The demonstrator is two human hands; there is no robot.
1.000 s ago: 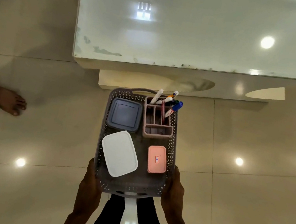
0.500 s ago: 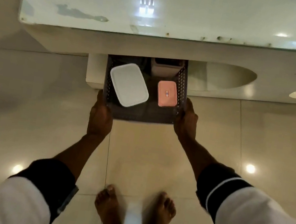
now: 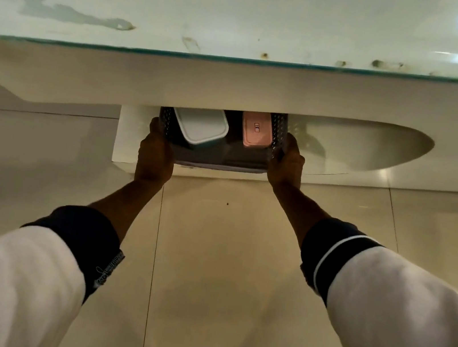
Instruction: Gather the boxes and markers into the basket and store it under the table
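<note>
The basket (image 3: 219, 153) has gone further under the table (image 3: 236, 84) than a moment ago, and now only its near end sticks out past the table's front edge. The left hand (image 3: 155, 153) and the right hand (image 3: 286, 164) each have their fingers closed tight on a near corner of the basket. The white box (image 3: 200, 127) and the pink box (image 3: 257, 131) are still inside, so the job looks almost done.

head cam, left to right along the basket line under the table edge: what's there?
left hand → white box → pink box → right hand. Both boxes lie in the grey basket, which each hand grips by a side.
</note>
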